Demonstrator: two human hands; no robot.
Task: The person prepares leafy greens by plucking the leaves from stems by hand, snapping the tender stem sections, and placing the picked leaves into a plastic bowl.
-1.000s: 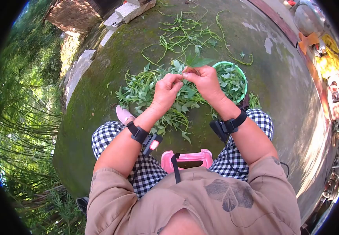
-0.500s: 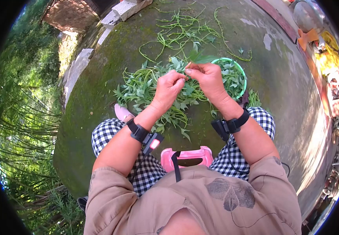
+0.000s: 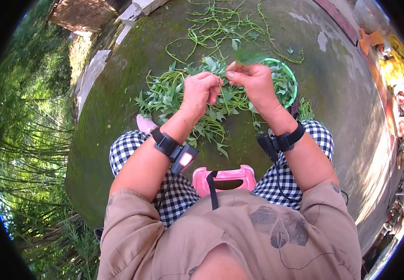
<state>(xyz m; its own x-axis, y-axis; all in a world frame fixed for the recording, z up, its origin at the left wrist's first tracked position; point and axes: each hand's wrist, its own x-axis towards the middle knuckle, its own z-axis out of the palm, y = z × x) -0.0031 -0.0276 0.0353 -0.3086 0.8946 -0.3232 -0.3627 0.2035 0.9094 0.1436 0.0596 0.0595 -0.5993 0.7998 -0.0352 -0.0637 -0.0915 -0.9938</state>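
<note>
My left hand (image 3: 199,93) is closed, its thumb and forefinger pinching a thin green stem (image 3: 224,97) that hangs down. Just right of it, my right hand (image 3: 258,87) is also closed and pinches a green leaf (image 3: 248,57), which is blurred and sticks up past the fingertips. A small gap separates the two sets of fingertips. Beneath both hands spreads a heap of leafy green vines (image 3: 167,91) on the ground. A light-green-rimmed basket (image 3: 294,95) holding more leaves stands right beside my right hand, which partly hides it.
Long stripped stems (image 3: 216,29) lie in a tangle beyond the heap. A small green bunch (image 3: 306,109) is right of the basket. Between my checkered knees is a pink plastic stool (image 3: 202,181). Stone blocks (image 3: 92,70) edge the mossy concrete at left, with dense plants behind.
My hands have moved apart slightly, the right one up and to the right with the leaf. A stem now shows hanging below my left fingers.
</note>
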